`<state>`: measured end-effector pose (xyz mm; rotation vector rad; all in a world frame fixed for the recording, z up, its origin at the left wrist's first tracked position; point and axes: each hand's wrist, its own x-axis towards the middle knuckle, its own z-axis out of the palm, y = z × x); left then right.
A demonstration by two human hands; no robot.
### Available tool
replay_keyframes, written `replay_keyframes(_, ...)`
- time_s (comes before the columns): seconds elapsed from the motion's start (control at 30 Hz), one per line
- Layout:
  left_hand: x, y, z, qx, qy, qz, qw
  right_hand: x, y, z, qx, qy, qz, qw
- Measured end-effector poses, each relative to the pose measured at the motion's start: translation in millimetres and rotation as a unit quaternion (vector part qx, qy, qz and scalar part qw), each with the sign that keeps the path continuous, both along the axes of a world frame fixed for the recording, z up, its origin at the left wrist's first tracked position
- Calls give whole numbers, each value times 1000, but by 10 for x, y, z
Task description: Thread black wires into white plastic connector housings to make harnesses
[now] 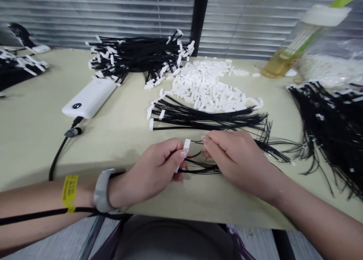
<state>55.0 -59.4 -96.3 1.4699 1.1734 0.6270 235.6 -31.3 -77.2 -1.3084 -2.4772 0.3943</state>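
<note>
Between the thumb and fingers of my left hand (159, 165) is a white connector housing (186, 144), tilted with its top end showing. Several black wires (201, 168) run from its right side beneath my right hand (238, 158). That hand is closed in a pinch on a thin black wire (195, 142), whose metal tip lies at the upper end of the housing. Whether the tip sits inside the housing I cannot tell. Just beyond my hands lies a row of black wires (204, 118) with white housings on their left ends and bare ends on the right.
Loose white housings (204, 86) are heaped mid-table, beside a pile of finished-looking harnesses (136, 53). A white power bank (90, 97) with a black cable stands left. More black wires (334, 127) lie right, below a jar (297, 40) holding liquid and a plant. Blinds close off the back.
</note>
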Motion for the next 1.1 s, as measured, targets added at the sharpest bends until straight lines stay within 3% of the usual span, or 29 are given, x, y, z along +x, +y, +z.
replay_keyframes(0.17,0,-14,-5,3,9,-2,1000,9,7,27,-44,33,7,998)
replay_keyframes(0.3,2,-22,-16,15,17,-4,1000,-3,7,22,-34,24,22,999)
replay_keyframes(0.57,1,-46,-52,51,67,-24,996,-65,-6,-104,126,4,41,991)
replay_keyframes(0.8,5,-26,-60,56,53,-11,997,-71,29,-95,192,-16,57,980)
replay_keyframes(1.1,-15,63,-110,-59,-110,92,988,405,397,82,378,5,-67,923)
